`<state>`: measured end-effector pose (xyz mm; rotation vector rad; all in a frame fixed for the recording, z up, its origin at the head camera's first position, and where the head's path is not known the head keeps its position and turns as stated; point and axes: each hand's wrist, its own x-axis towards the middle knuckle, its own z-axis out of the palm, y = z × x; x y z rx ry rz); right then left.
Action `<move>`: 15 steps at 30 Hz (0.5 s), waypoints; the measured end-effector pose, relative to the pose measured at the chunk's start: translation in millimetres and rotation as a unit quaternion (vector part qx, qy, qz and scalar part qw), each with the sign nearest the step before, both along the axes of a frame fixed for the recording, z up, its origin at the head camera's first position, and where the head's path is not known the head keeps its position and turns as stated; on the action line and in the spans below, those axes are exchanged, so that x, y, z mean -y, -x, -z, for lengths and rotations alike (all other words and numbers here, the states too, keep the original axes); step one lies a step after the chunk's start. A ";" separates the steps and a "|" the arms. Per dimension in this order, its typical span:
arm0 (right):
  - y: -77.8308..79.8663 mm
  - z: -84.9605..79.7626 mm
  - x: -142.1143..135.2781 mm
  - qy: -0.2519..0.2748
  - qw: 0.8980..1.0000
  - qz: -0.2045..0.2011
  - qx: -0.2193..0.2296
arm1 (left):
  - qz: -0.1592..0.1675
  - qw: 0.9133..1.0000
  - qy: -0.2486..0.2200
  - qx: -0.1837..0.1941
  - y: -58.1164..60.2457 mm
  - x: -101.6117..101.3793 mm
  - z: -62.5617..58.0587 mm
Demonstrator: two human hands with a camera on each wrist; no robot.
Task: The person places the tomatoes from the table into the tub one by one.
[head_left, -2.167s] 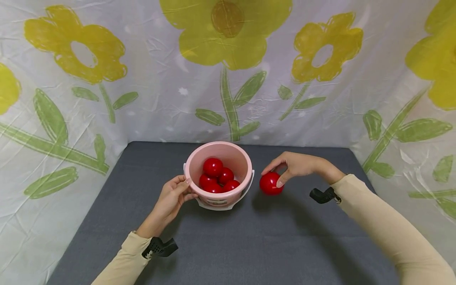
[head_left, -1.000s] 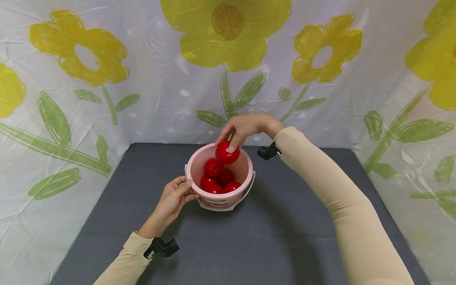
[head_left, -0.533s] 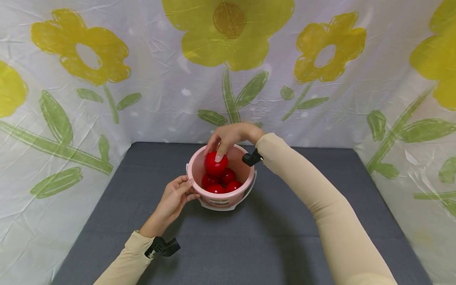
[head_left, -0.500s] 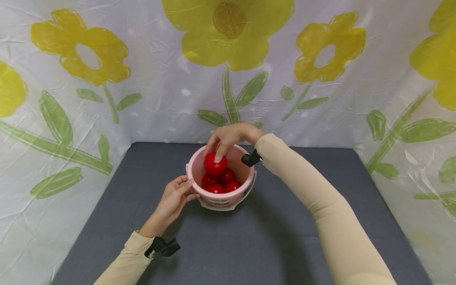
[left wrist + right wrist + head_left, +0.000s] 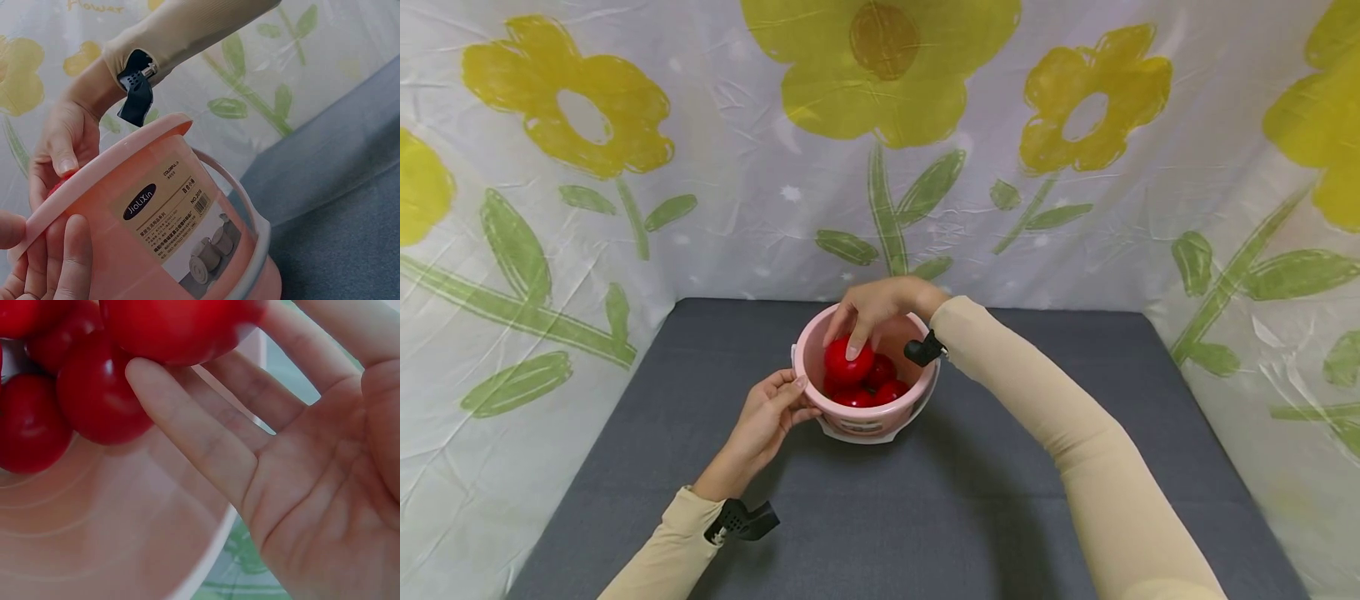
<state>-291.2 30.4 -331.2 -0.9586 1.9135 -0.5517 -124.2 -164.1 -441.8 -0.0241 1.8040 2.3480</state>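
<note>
A pink bucket (image 5: 820,350) stands on the grey cloth with several glossy red balls (image 5: 891,391) inside. My left hand (image 5: 767,421) pinches its rim on the left side, thumb on top and fingers below, as the left wrist view also shows at the bucket wall (image 5: 119,262). Reaching in from above, my right hand (image 5: 880,305) holds one red ball (image 5: 847,367) inside the bucket, over the others. In the right wrist view this held ball (image 5: 181,328) lies at the fingertips, close against the other balls (image 5: 103,394). Part of the pile is hidden behind it.
The bucket's white handle (image 5: 925,400) hangs down at its front and right. Grey cloth (image 5: 880,517) covers the table. A white curtain (image 5: 730,208) with yellow flowers rises along the back and sides. Each wrist wears a small black camera (image 5: 743,521).
My right hand has carried the red ball from the cloth right of the bucket, over the rim and down into it, lowering it further in the last half second. My left hand stays at the rim.
</note>
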 end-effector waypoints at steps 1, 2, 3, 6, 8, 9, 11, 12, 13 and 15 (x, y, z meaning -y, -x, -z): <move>0.1 0.7 -0.3 0.000 1.000 0.002 0.000 | 0.000 1.000 0.000 -0.001 0.1 -0.1 0.0; 0.0 0.9 -0.8 0.001 1.000 0.003 0.000 | 0.002 1.000 0.000 -0.001 0.0 0.0 -0.1; 0.0 0.9 -1.3 0.004 1.000 0.006 0.001 | 0.002 1.000 0.001 0.000 0.2 -0.1 0.1; 0.4 0.0 -3.1 0.016 1.000 0.015 -0.002 | 0.002 1.000 0.003 0.001 0.2 0.1 0.1; 0.9 -1.0 -4.2 0.025 1.000 0.018 -0.003 | 0.002 1.000 0.002 0.003 0.1 0.2 -0.3; 1.3 -1.1 -4.7 0.028 0.999 0.018 -0.005 | 0.001 1.000 0.001 0.004 0.1 0.0 -0.5; 2.1 -1.0 -5.9 0.032 0.999 0.018 -0.005 | 0.000 1.000 0.002 0.004 0.0 -0.2 -1.0; 2.5 -0.7 -6.5 0.033 0.999 0.016 -0.006 | 0.000 1.000 0.001 0.005 0.1 -0.5 -1.2; 2.8 -0.4 -7.3 0.034 0.999 0.015 -0.006 | 0.000 1.000 0.002 0.005 0.1 -0.6 -1.2; 2.9 -0.1 -9.2 0.038 0.999 0.015 -0.004 | 0.001 1.000 0.005 0.004 0.3 -0.6 -0.9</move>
